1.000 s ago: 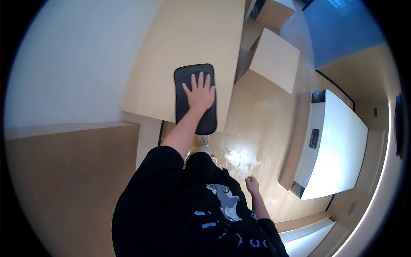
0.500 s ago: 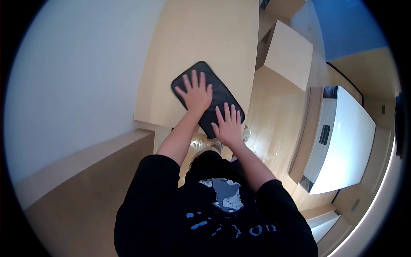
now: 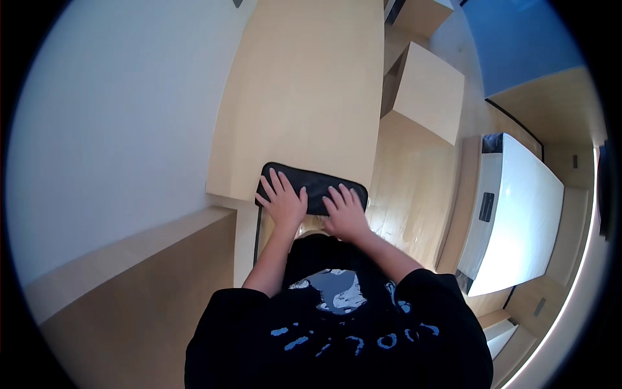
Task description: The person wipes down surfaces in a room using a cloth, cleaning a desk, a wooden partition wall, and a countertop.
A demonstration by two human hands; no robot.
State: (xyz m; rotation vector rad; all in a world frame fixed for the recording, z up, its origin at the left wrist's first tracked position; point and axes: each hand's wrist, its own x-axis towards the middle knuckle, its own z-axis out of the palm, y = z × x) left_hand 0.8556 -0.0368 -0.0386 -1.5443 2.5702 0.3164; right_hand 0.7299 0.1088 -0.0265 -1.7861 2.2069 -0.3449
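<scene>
A flat black case (image 3: 314, 183) with rounded corners and a raised edge lies at the near edge of the wooden tabletop (image 3: 298, 91). Its long side runs roughly along that edge, and its near part reaches toward my body. My left hand (image 3: 284, 202) rests on the left end, fingers spread over the top. On the right end sits my right hand (image 3: 345, 211), its fingers stretched across the surface and its thumb hidden. The case's underside is out of sight, and I cannot tell what is inside.
A pale wall (image 3: 123, 123) rises on the left, above a wooden ledge (image 3: 129, 247). To the right stand a box-shaped wooden unit (image 3: 429, 91) and a bed with a white mattress (image 3: 521, 214). Wooden flooring (image 3: 411, 188) lies between.
The case has come nearer to my body and turned from a slant to lie nearly along the table edge. Both hands stayed on it, and the left moved down with it.
</scene>
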